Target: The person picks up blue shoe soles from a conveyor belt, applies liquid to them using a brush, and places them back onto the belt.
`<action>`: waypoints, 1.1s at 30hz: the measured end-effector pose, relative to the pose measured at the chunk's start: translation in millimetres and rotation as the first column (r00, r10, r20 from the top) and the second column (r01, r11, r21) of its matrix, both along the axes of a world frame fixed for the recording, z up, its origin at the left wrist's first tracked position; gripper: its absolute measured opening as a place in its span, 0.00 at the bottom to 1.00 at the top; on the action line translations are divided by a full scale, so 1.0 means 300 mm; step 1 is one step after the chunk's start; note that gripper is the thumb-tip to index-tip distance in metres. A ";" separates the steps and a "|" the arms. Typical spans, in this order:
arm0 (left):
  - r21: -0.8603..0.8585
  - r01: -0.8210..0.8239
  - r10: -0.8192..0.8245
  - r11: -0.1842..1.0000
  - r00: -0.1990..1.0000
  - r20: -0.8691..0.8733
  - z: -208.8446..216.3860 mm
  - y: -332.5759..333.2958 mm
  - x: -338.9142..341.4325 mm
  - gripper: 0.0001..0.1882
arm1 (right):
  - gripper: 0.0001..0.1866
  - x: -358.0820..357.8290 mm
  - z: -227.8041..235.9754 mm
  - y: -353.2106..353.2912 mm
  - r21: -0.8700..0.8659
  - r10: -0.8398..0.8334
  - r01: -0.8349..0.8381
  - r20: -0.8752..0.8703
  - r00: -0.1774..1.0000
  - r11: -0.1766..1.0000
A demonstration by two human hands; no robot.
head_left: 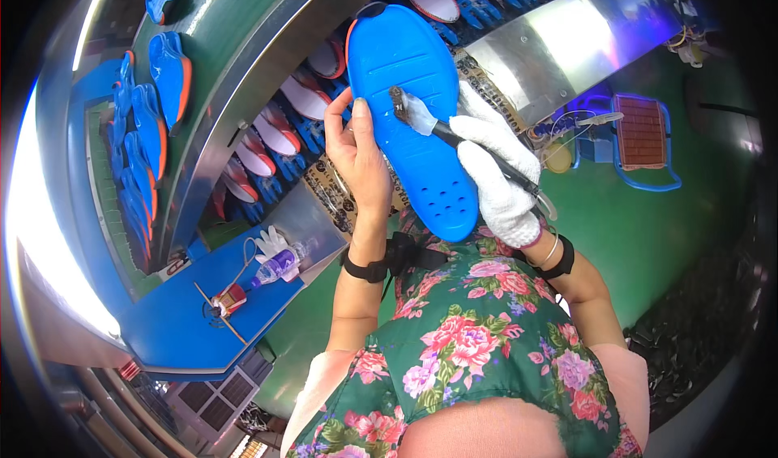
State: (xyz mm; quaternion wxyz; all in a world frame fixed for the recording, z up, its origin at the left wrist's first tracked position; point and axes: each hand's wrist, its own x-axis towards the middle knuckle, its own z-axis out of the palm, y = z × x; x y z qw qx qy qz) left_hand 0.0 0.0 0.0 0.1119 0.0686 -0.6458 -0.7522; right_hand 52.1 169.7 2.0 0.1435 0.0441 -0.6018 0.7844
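Here, at left, orange-edged insoles line a green surface beyond a blue counter bearing a bottle. My bare left hand is clamped on the left edge of a large blue insole, its long axis slanting from upper left to lower right between my hands. A brush hides part of its face; my gloved right hand, closed around the brush, is nearer the perforated end. A chair stands well apart at far right.
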 end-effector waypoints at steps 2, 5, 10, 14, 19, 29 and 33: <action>-0.031 0.006 -0.006 1.000 1.000 -0.019 0.004 -0.001 0.002 0.19 | 0.16 -0.001 0.006 0.002 0.083 -0.003 0.004 -0.018 1.000 0.997; -0.126 0.020 -0.024 0.992 0.999 -0.031 -0.001 -0.001 0.022 0.18 | 0.15 0.005 -0.005 0.001 0.088 -0.021 0.023 -0.021 1.000 0.996; -0.175 0.035 -0.042 0.984 0.998 -0.037 -0.005 0.002 0.043 0.19 | 0.15 0.005 -0.009 -0.002 0.076 -0.035 0.034 0.006 0.999 0.997; -0.040 0.041 -0.040 0.998 0.999 0.008 -0.006 0.017 0.061 0.28 | 0.15 0.005 -0.009 -0.005 0.020 -0.041 0.040 0.018 0.999 0.999; 0.173 0.190 -0.195 0.966 0.981 0.015 0.001 0.045 0.114 0.40 | 0.15 -0.004 -0.031 0.015 0.032 -0.063 0.061 0.059 0.996 0.998; -0.041 0.387 -0.362 0.921 0.891 0.273 -0.034 0.047 0.194 0.37 | 0.15 -0.013 -0.025 0.030 0.148 -0.133 0.126 0.036 0.990 0.981; 0.009 0.442 -0.426 0.897 0.858 0.287 -0.022 0.038 0.193 0.37 | 0.14 0.000 -0.030 0.032 0.020 -0.125 0.124 0.177 0.976 0.992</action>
